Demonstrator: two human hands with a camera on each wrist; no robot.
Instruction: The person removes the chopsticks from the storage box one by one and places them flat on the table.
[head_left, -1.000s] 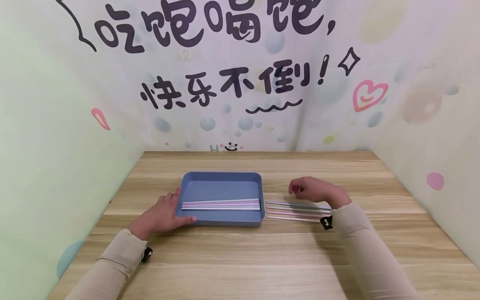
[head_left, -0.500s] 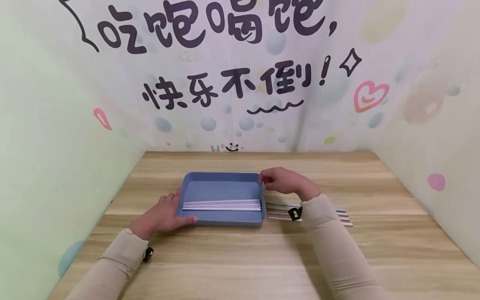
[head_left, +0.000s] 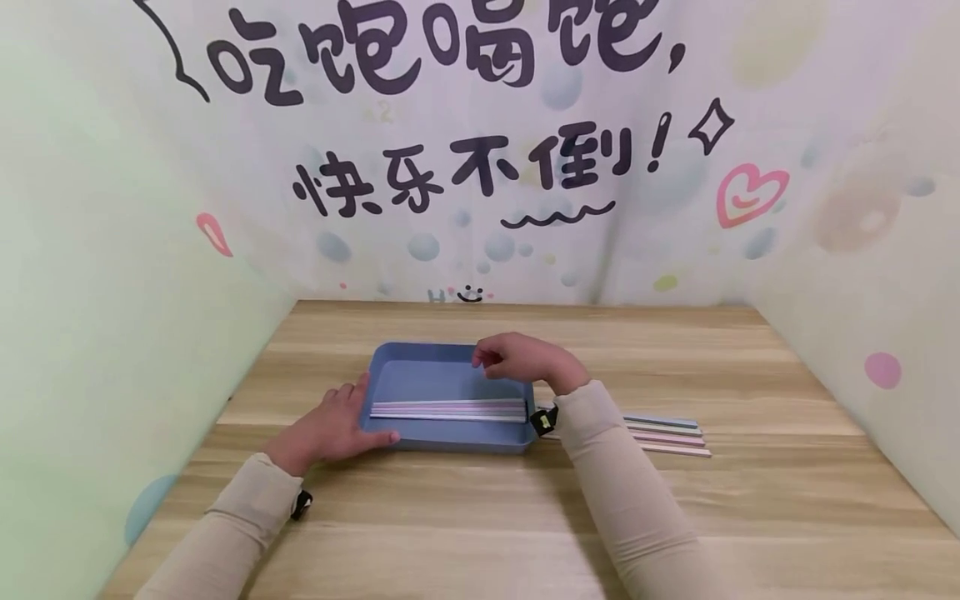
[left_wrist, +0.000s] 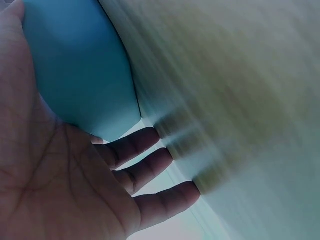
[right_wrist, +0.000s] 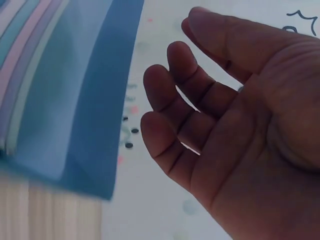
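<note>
A blue tray (head_left: 427, 375) lies on the table with several pale pink, white and lilac chopsticks (head_left: 450, 410) side by side in its front part. My left hand (head_left: 330, 429) rests against the tray's near left corner, thumb along the front rim. In the left wrist view, the left fingers (left_wrist: 150, 207) reach out loosely beside the blue wall, fingertips at the table. Over the tray's right part hovers my right hand (head_left: 525, 358), fingers loosely bent. The right wrist view shows nothing between its fingers (right_wrist: 162, 132).
More chopsticks (head_left: 667, 437) in blue, green, pink and white lie on the wooden table (head_left: 465, 525) right of the tray, partly hidden under the right forearm. A printed curtain (head_left: 480, 250) stands behind the table, with pale walls on both sides.
My right hand has moved left, from above the loose chopsticks to over the tray. The left hand stays at the tray's corner. The chopsticks in the tray look unchanged.
</note>
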